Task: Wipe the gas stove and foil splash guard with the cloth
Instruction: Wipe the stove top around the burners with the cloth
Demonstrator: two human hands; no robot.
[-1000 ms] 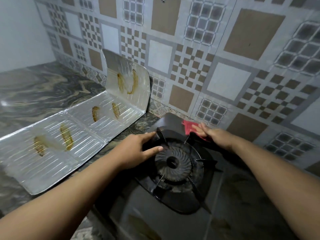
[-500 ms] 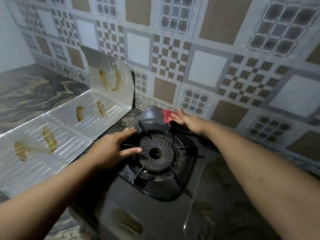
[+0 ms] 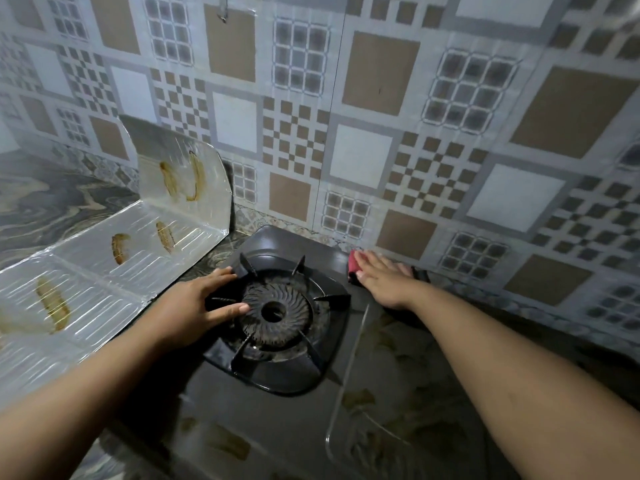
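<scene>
A black gas stove [image 3: 284, 420] with brown smears on its top stands against the tiled wall. My left hand [image 3: 194, 303] rests with straight fingers on the left side of the burner grate [image 3: 277, 310], thumb touching the burner. My right hand [image 3: 381, 278] presses flat on a red cloth [image 3: 354, 263] at the stove's back edge, right of the burner; most of the cloth is hidden under the palm. The foil splash guard [image 3: 104, 271] lies on the counter at the left, one end panel upright, with several brown grease streaks.
A patterned tile wall [image 3: 346, 133] runs close behind the stove. The marbled counter [image 3: 45, 202] extends to the left behind the foil guard. A dark object lies partly hidden beyond my right hand.
My right hand has slid the red cloth to the right along the stove's back edge. My left hand stays on the grate. The view has shifted.
</scene>
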